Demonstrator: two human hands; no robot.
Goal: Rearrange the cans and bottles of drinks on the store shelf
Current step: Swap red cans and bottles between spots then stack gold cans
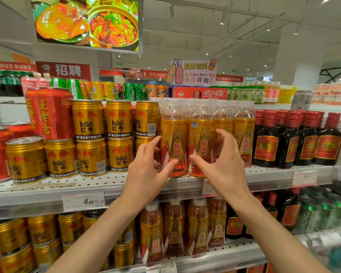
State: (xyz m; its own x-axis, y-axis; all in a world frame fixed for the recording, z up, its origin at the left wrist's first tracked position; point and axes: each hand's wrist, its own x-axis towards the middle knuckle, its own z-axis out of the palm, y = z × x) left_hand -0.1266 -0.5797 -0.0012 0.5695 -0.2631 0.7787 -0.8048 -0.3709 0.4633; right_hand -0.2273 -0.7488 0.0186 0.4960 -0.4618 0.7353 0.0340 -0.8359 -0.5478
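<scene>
Both hands are up at the front row of orange bottles on the middle shelf (pixel 264 175). The left hand (pixel 146 166) has thumb and fingers spread around the left front bottle (pixel 174 142), while the right hand (pixel 222 160) curls loosely by the next bottle (pixel 200 142). I can't tell if either is actually squeezing yet. I'd grip low on the labels and slide them flush to the edge, minding the gold cans (pixel 118 119) stacked just beside. The back rows are hidden, and the price tags are blurry.
</scene>
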